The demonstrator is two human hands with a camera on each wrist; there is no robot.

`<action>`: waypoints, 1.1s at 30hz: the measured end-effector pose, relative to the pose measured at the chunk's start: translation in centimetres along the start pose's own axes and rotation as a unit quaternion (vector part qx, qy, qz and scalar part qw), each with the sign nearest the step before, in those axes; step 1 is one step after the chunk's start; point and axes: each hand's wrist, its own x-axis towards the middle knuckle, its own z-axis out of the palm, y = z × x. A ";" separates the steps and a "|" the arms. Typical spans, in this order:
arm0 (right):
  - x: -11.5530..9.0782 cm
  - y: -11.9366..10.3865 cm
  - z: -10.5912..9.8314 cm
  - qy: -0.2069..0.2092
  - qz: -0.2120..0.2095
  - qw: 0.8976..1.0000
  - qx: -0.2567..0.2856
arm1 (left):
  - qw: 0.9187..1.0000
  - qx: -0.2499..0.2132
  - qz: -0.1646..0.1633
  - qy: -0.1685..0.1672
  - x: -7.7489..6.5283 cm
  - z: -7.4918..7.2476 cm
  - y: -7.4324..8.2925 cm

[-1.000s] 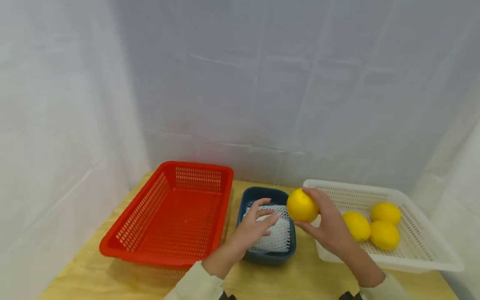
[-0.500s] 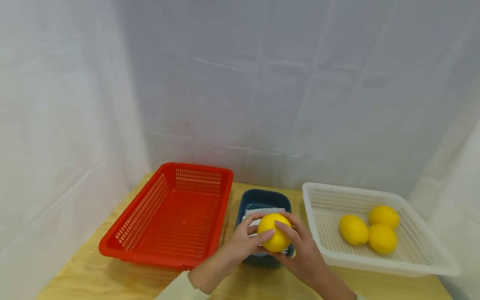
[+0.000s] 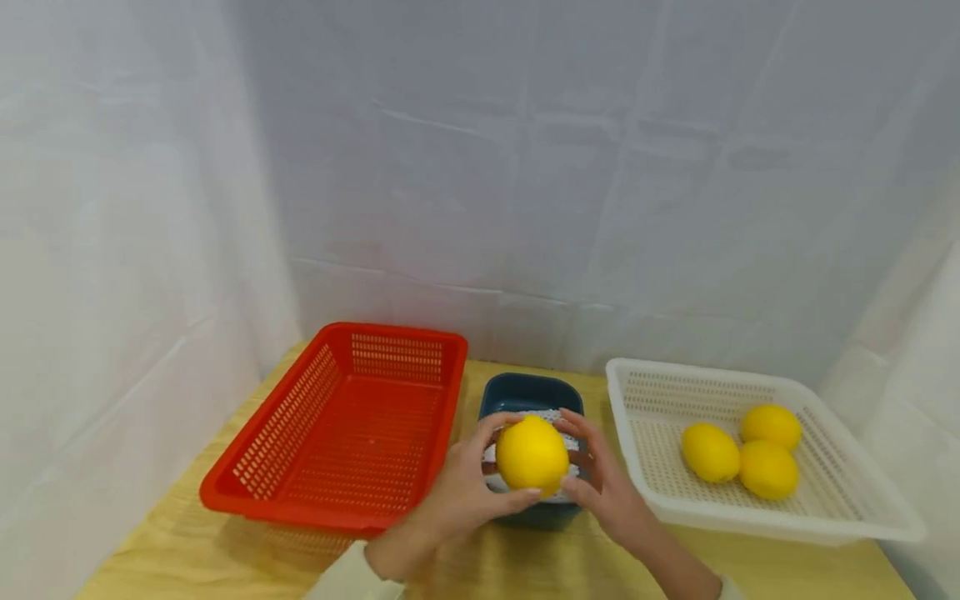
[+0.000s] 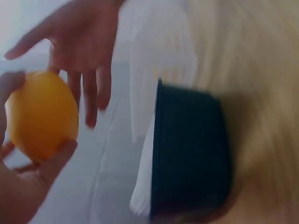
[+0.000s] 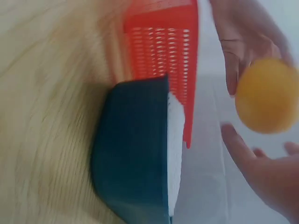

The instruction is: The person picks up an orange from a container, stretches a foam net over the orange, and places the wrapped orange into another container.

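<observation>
My left hand [image 3: 461,487] grips a lemon [image 3: 532,457] between thumb and fingers, held up over a dark blue bin [image 3: 534,518]. To the lemon's right is my right hand [image 3: 615,500], its fingers spread. The left wrist view shows that right hand [image 4: 84,51] with extended fingers beside the lemon. From the right wrist, a gap shows between the right fingertips and the lemon [image 5: 268,95]. White foam netting [image 5: 175,154] pokes above the bin's rim; the lemon and hands hide much of it in the head view.
An empty red basket [image 3: 367,450] stands left of the bin. On the right, a white basket [image 3: 652,417] contains three lemons [image 3: 768,469]. Everything rests on a wooden table [image 3: 165,533], with white sheeting [image 3: 450,167] behind and at both sides.
The right hand brought the lemon leftward from near the white basket to over the bin. Both hands held it, then the right fingers let go, leaving it in the left hand.
</observation>
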 end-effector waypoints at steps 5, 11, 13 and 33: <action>0.7 -0.8 -0.7 -0.072 0.131 0.977 0.155 | 0.947 0.233 0.217 -0.051 0.3 -1.5 -0.2; 1.3 -0.5 -0.6 -0.100 0.160 0.963 0.191 | 0.894 0.309 0.310 -0.096 0.6 -2.4 -0.2; 1.4 -0.3 -0.5 -0.103 0.161 0.964 0.186 | 0.891 0.317 0.310 -0.100 0.4 -2.4 -0.3; -0.9 2.5 2.5 0.068 -0.240 0.952 -0.179 | 0.999 -0.021 -0.012 -0.040 -2.3 -0.5 -0.1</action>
